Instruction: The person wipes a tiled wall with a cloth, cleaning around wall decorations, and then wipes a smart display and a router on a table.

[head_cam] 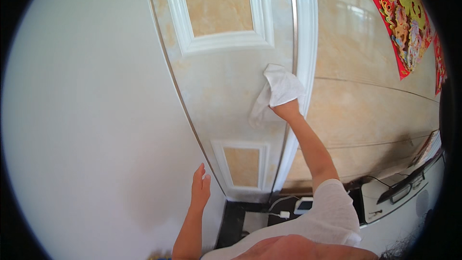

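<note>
A white cloth [283,83] is in my right hand [288,110], which reaches up against the marble-patterned wall panel [223,94]. The cloth covers most of its fingers, and a loose fold hangs to the left. White vertical moulding [305,43] runs along the panel's right side, just beside the cloth. My left hand [201,187] is raised near the plain white wall [90,97], its thumb apart from the fingers and nothing in it. Whether it touches the wall I cannot tell. Two white raised frames, an upper frame [227,39] and a lower frame [265,166], decorate the panel.
Red and gold paper decorations [404,25] hang on the tiled wall [353,115] at right. Below them, a flat dark device [411,178] stands on a light-topped cabinet [375,209]. A white plug adapter [284,215] with a cable and a small white device [303,206] lie low beside my body.
</note>
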Demonstrator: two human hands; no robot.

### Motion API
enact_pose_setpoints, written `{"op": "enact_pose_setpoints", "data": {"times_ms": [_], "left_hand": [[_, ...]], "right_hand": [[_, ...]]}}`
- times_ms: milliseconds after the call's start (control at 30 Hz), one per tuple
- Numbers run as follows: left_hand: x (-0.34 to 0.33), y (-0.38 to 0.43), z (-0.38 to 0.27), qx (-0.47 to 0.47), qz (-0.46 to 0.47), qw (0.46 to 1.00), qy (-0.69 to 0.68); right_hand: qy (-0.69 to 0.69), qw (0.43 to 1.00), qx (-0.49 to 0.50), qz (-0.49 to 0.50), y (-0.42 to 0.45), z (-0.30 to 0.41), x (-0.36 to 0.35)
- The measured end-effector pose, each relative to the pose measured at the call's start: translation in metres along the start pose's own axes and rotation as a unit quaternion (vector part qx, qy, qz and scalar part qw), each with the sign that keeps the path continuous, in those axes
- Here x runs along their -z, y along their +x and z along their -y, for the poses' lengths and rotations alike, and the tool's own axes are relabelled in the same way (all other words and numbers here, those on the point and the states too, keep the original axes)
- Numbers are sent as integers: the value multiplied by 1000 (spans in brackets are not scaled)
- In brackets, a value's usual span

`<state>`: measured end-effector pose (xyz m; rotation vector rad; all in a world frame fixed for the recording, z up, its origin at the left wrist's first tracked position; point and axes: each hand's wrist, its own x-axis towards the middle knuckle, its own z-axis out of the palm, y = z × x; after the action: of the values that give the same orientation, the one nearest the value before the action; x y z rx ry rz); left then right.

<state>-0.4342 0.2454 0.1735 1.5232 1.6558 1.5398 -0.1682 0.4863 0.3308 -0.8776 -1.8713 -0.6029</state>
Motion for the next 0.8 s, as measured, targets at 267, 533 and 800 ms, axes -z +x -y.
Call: {"op": "enact_pose_setpoints", "data": {"times_ms": [267,533,800], "left_hand": [[-34,194,-62,-374,-79,887,258],[-114,271,-87,-499,-236,776,305],[-124,280,-83,-498,-236,782,289]], "right_hand": [[-66,979,62,-184,204,-39,50],[-288,922,-7,-259,381,-52,114],[-227,933,268,-74,234,-4,39]]}}
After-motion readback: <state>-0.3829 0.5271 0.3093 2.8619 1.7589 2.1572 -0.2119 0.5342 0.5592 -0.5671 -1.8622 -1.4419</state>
